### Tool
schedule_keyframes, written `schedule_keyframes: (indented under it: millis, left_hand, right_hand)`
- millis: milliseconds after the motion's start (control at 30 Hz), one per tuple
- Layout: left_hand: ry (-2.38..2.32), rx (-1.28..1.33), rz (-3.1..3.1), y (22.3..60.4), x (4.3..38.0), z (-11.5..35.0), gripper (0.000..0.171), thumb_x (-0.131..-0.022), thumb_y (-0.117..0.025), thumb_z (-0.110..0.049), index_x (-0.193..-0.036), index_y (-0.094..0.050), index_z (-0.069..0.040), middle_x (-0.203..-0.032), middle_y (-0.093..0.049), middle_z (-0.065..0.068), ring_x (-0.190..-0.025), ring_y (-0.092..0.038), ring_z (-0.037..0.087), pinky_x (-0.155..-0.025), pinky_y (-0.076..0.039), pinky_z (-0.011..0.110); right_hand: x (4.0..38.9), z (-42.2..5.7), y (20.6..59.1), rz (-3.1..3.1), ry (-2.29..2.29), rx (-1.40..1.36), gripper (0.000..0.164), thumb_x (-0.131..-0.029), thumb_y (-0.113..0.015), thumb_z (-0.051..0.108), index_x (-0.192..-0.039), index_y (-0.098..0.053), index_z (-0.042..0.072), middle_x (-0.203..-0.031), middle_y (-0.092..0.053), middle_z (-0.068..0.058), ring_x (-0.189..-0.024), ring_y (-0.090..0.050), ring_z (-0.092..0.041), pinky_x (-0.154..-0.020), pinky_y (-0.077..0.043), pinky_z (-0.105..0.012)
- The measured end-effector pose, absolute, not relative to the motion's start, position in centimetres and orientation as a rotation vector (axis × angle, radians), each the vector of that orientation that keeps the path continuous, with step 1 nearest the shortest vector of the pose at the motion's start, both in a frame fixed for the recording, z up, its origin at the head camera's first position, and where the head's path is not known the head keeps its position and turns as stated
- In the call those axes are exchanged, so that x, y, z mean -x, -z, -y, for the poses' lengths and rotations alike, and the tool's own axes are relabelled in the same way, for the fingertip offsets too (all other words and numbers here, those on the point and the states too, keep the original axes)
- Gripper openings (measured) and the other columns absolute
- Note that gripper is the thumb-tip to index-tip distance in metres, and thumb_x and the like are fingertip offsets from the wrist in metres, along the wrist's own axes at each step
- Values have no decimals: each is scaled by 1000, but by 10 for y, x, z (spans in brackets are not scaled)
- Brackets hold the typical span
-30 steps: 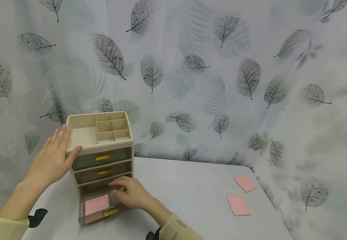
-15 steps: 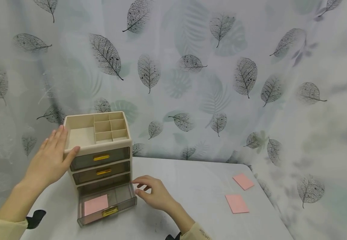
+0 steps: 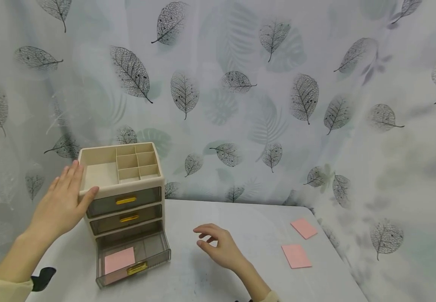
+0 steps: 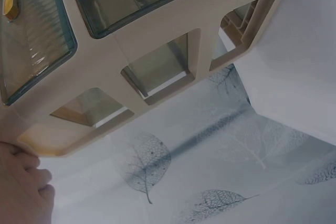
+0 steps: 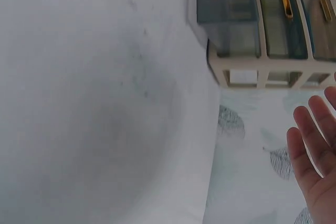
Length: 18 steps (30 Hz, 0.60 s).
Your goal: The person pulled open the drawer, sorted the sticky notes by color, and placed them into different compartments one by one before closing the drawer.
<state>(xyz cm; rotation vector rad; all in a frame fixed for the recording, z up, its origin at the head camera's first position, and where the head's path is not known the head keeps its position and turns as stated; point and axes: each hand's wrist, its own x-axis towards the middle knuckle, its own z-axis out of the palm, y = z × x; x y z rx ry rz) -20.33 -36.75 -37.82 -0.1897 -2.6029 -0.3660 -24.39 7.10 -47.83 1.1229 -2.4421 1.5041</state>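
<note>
A cream desktop organizer [image 3: 123, 186] with smoky see-through drawers and gold handles stands at the left of the table. Its bottom drawer [image 3: 154, 251] is pulled out, and a pink sticky-note pad [image 3: 120, 260] lies in the drawer's left part. My left hand [image 3: 59, 201] rests on the organizer's upper left side, fingers straight along the edge and thumb at the front rim. To the right of the drawer, my right hand [image 3: 219, 247] hangs over the table with loosely bent fingers, holding nothing. In the right wrist view its fingers [image 5: 317, 135] look relaxed.
Two more pink sticky-note pads, a nearer one [image 3: 296, 256] and a farther one [image 3: 304, 228], lie on the right side of the white table [image 3: 248, 226]. A leaf-patterned curtain [image 3: 218, 100] hangs behind. The organizer's top tray [image 3: 99, 175] has open compartments.
My right hand has left the bottom drawer and moved right, over the table. The pad stays in the drawer. My left hand keeps its place on the organizer.
</note>
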Motion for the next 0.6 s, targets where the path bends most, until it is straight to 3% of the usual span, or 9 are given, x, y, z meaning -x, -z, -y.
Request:
schedule_keyframes:
  millis: [100, 400, 600]
  left_hand:
    - [368, 188, 2600, 378, 203, 368, 80, -112, -41, -44, -164, -5, 6, -171, 0, 28, -158, 3, 46, -128, 8, 53]
    - [368, 192, 2604, 378, 204, 366, 81, -112, -41, -44, -164, -4, 6, -171, 1, 28, -158, 4, 45, -128, 9, 51]
    - [374, 196, 2596, 378, 204, 367, 80, -112, -40, -43, -164, -4, 6, -171, 1, 27, -158, 3, 46, -128, 7, 53]
  right_hand:
    - [245, -86, 479, 2431, -1500, -1081, 31, -97, -72, 6, -128, -72, 11, -129, -70, -6, -107, -70, -33, -83, -61, -32]
    - [254, -146, 483, 2488, -1394, -835, 30, -98, -74, 14, -128, -73, 17, -126, -71, -3, -106, -71, -26, -82, -60, -29]
    - [258, -186, 485, 2534, -1347, -656, 31, -96, -75, 10, -126, -74, 18, -125, -72, -1, -106, -71, -23, -82, -59, -28]
